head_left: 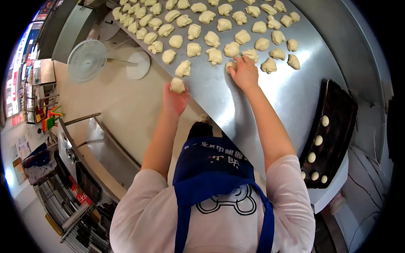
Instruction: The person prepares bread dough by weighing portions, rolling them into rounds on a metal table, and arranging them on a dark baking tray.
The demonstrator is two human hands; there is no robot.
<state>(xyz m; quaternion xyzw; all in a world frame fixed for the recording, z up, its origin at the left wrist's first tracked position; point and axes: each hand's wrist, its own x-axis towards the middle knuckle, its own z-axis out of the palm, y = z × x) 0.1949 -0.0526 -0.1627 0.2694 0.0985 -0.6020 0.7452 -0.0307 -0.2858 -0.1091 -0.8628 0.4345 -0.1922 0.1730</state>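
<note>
My left hand (pixel 176 101) is closed round a pale dough piece (pixel 177 85), held up beside the edge of the steel table (pixel 291 99). Over the tabletop, my right hand (pixel 245 72) has its fingers curled on another dough piece (pixel 230 67), which shows only partly past the thumb. Many rough-cut dough lumps (pixel 212 39) lie spread in loose rows beyond both hands. One dough lump (pixel 183 68) rests near the table's left edge, close to my left hand. Just past my right fingertips sits a further dough lump (pixel 250 55).
A dark baking tray (pixel 337 126) on the right holds several smooth round dough balls (pixel 318 140). To the left, a white standing fan (pixel 87 60) is on the floor. Metal racks (pixel 80 211) and a low metal-framed stand (pixel 105 143) occupy the lower left.
</note>
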